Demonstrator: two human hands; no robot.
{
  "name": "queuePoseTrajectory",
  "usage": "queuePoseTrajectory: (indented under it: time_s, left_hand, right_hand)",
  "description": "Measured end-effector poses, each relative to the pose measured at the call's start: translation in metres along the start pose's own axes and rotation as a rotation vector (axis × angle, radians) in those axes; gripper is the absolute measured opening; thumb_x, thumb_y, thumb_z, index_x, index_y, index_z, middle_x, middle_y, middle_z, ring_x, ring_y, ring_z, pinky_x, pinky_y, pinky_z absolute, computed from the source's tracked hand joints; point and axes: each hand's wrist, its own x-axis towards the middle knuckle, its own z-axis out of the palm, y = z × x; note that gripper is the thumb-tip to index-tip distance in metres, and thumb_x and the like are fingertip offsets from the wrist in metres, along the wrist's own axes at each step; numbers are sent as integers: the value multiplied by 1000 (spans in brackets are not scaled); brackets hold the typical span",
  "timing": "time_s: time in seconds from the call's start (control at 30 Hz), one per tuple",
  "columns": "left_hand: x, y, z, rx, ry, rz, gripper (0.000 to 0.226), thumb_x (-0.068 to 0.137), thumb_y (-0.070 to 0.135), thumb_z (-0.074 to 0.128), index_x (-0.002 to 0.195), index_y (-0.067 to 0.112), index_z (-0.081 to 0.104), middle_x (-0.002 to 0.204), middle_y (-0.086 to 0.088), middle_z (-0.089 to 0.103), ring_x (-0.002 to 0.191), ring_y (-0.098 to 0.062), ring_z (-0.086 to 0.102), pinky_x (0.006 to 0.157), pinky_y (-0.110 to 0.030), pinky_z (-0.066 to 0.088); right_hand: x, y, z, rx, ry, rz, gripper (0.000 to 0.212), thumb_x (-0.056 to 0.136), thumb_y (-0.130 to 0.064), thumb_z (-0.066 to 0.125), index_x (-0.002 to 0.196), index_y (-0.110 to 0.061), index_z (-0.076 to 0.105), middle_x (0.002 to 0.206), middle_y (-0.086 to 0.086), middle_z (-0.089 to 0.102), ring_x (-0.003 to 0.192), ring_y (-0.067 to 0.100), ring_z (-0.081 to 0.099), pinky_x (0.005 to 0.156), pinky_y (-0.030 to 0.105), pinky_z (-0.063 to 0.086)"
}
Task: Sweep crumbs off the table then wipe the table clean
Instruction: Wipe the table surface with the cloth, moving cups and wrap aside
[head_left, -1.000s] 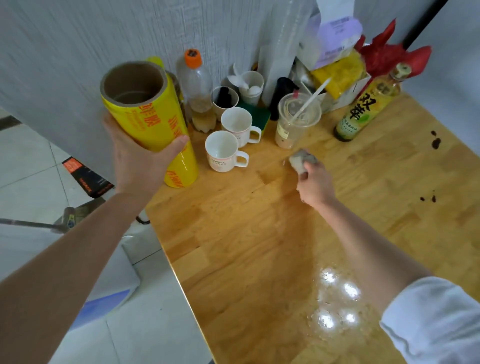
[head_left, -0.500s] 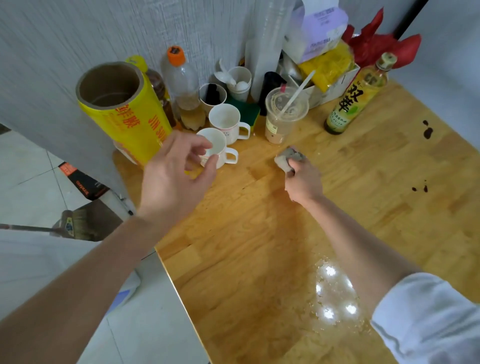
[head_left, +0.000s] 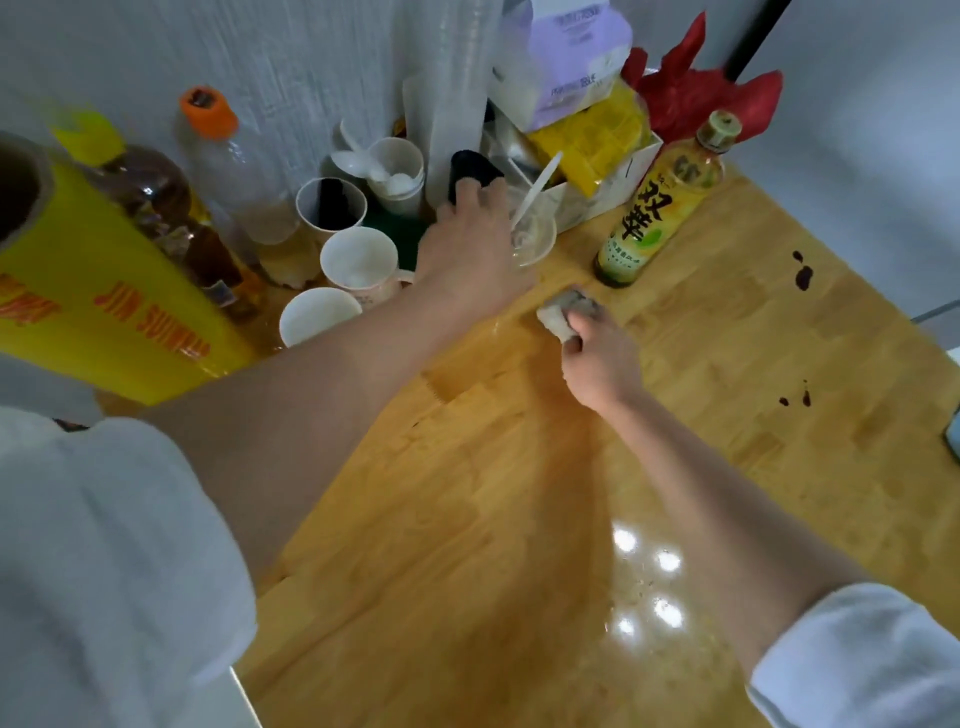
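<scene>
My right hand (head_left: 597, 364) grips a crumpled grey cloth (head_left: 558, 312) and presses it on the wooden table (head_left: 727, 353), just in front of the clutter at the back. My left hand (head_left: 470, 244) reaches across and wraps around the left side of a clear plastic cup (head_left: 537, 239) that has a white straw in it. Dark spots (head_left: 802, 275) mark the table at the far right, with smaller dark spots (head_left: 795, 399) nearer me. A wet sheen (head_left: 644, 571) shines on the near part of the table.
A yellow cling-film roll (head_left: 104, 312) stands at the left corner. Two white mugs (head_left: 358, 265), paper cups, bottles, a green tea bottle (head_left: 654, 208), a tissue pack (head_left: 566, 67) and a red bag crowd the back against the wall. The table's left edge (head_left: 244, 675) drops to floor.
My left hand let go of the cling-film roll, which now stands at the table's corner, and crossed right to the plastic cup. My right hand kept the cloth at nearly the same spot.
</scene>
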Motion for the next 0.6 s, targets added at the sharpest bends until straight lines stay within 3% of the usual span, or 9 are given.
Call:
queuePoseTrajectory:
  time_s: [0.1, 0.2, 0.27, 0.37, 0.47, 0.5, 0.57, 0.6]
  left_hand:
    - [5, -5, -5, -61, 37, 32, 95, 69, 56, 75, 143, 12, 35, 137, -13, 40, 120, -33, 50, 91, -42, 48]
    - [6, -13, -27, -150, 129, 52, 92, 68, 62, 70, 140, 14, 39, 135, -10, 42, 118, -29, 52, 91, -41, 47]
    - [9, -17, -45, -170, 162, 63, 92, 66, 63, 70, 139, 15, 40, 134, -8, 42, 119, -27, 52, 91, -41, 48]
    - [13, -19, -62, -145, 177, 93, 90, 62, 57, 72, 136, 17, 41, 133, -7, 44, 117, -28, 52, 88, -42, 47]
    - [10, -18, -60, -134, 160, 113, 88, 63, 57, 71, 136, 17, 41, 131, -8, 44, 113, -30, 54, 87, -43, 48]
    - [7, -18, -56, -129, 144, 119, 87, 65, 57, 72, 136, 18, 40, 131, -9, 45, 112, -31, 54, 87, -43, 49]
    - [2, -18, -46, -114, 107, 130, 88, 65, 54, 75, 138, 21, 38, 130, -8, 45, 112, -32, 54, 87, -45, 49]
    - [-2, -17, -40, -107, 92, 132, 88, 65, 53, 76, 139, 23, 38, 131, -7, 45, 114, -32, 53, 87, -45, 49]
  right_hand:
    - [19, -6, 5, -62, -13, -88, 29, 95, -10, 45, 119, -9, 61, 130, 15, 54, 105, 35, 58, 76, 34, 42]
    - [49, -18, 2, -100, -9, 20, 28, 96, -12, 41, 118, -15, 59, 135, 15, 53, 108, 38, 59, 82, 42, 48]
    - [59, -35, 5, -111, -33, 31, 35, 96, -12, 41, 124, -20, 60, 141, 13, 50, 115, 38, 59, 89, 39, 47]
    - [34, -74, 22, -27, -92, -199, 35, 97, -13, 46, 126, -20, 65, 143, 9, 51, 124, 29, 54, 94, 35, 45]
    - [-16, -78, 33, 8, -270, -471, 26, 100, -19, 47, 115, -16, 69, 132, 4, 60, 104, 23, 63, 79, 33, 51]
    - [-23, -65, 29, 38, -258, -489, 25, 99, -18, 49, 110, -14, 70, 126, 4, 64, 95, 24, 66, 75, 36, 54]
    - [-17, -20, 10, 92, -122, -339, 20, 93, -11, 51, 95, -10, 71, 103, 5, 70, 77, 28, 67, 66, 44, 56]
    - [-10, 6, -5, 98, -46, -154, 20, 90, -7, 49, 91, -9, 69, 88, 4, 68, 68, 30, 66, 60, 46, 56]
